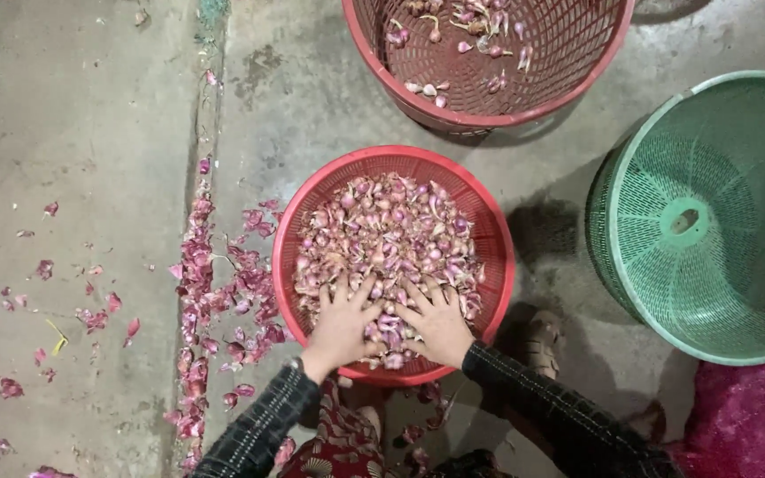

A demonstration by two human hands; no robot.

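Note:
A round red basket [489, 221] stands on the concrete floor, heaped with several small purple-pink shallots [391, 230]. My left hand [343, 326] lies palm down on the near side of the heap, fingers spread over the shallots. My right hand [440, 323] rests beside it, also flat with fingers apart, pressing into the pile. Both hands touch the shallots; neither clearly grips one. Dark checked sleeves cover my forearms.
A larger red basket [568, 84] with a few shallots stands behind. A green basket [639, 265] lies tilted at the right. Purple shallot skins [214, 292] litter the floor at the left. A pink mesh sack [750, 425] sits at bottom right. A sandalled foot [544, 341] is near.

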